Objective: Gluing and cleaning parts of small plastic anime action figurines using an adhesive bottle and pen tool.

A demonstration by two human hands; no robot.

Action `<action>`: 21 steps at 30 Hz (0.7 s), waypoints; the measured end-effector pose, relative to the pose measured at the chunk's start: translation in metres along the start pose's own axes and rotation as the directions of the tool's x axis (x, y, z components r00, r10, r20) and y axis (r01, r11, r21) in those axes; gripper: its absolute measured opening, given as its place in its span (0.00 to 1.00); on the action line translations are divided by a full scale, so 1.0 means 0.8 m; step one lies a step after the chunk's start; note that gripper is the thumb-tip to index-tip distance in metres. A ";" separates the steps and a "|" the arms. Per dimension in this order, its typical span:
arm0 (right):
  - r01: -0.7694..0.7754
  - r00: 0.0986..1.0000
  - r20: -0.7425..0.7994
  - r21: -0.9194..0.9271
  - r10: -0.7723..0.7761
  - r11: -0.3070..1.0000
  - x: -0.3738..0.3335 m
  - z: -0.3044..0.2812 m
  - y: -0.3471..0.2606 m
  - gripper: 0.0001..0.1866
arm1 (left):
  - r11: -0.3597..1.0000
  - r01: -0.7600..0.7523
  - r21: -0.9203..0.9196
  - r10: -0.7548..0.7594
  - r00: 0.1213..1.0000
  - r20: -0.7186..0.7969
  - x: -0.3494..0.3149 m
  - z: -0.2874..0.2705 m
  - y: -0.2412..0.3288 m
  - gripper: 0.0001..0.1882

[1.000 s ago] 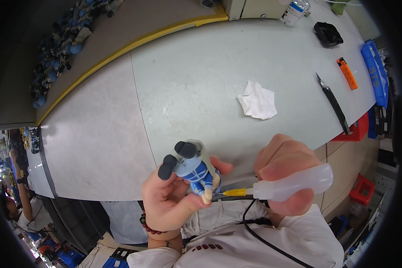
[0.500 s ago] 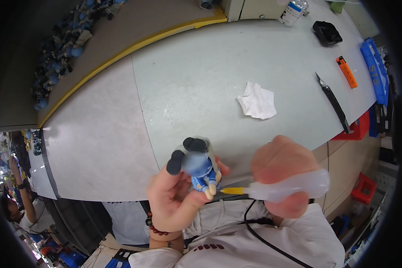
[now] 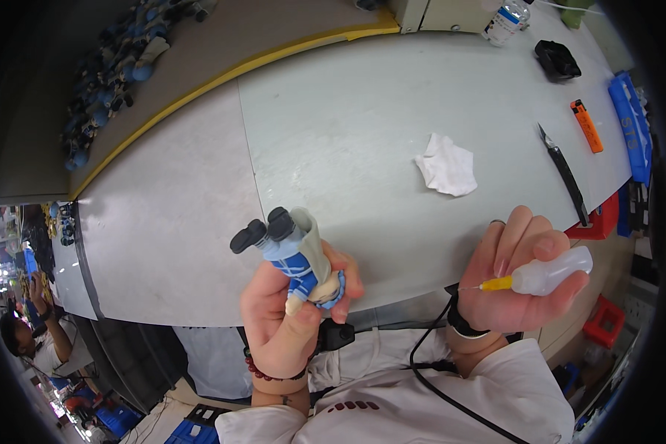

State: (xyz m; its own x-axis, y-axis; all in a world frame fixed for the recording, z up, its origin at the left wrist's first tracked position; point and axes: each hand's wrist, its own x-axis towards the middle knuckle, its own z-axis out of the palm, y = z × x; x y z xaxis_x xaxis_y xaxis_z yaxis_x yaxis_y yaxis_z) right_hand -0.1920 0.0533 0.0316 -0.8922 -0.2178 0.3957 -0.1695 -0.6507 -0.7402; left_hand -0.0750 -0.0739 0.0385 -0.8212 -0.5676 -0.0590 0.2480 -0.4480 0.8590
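Note:
My left hand is closed round a small figurine in blue clothes with a grey cape. It hangs head down, its dark boots pointing up and away to the left, while my fingers hide part of the head. To the right, my right hand holds a translucent white squeeze bottle against the palm with the thumb and curled fingers. The bottle's yellow needle tip points left, apart from the figurine.
On the table lie a crumpled white cloth, a black craft knife, an orange cutter and a black holder. A clear bottle stands at the back. Several figurines crowd a yellow-edged shelf. A co-worker sits far left.
My right hand has drawn the squeeze bottle away to the right and turned palm up, taking the needle off the figurine. My left hand has tilted the figurine, boots now further left.

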 end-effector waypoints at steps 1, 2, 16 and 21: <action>-0.003 1.000 0.006 0.005 0.003 1.000 0.000 0.000 0.000 0.24 | 1.000 -0.001 0.000 0.001 1.000 -0.001 0.000 0.000 0.001 0.24; -0.002 1.000 0.005 0.003 0.002 1.000 0.000 -0.001 0.000 0.24 | 1.000 0.005 0.008 -0.005 1.000 -0.010 0.000 0.000 0.000 0.25; 0.184 0.926 0.356 -0.134 -0.126 0.974 -0.016 -0.004 -0.008 0.24 | 0.791 -0.509 0.341 0.443 0.860 0.255 -0.013 -0.007 -0.016 0.17; 0.195 0.896 0.440 -0.279 -0.055 0.940 -0.020 -0.003 -0.013 0.22 | 0.664 -0.554 0.501 0.493 0.829 0.264 -0.019 -0.005 -0.022 0.27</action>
State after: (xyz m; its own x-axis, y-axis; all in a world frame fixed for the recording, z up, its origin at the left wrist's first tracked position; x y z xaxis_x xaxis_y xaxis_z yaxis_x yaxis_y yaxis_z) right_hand -0.1769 0.0653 0.0319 -0.6063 -0.4789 0.6348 -0.4506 -0.4509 -0.7705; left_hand -0.0646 -0.0605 0.0223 -0.6943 -0.5091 0.5087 0.3622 0.3635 0.8583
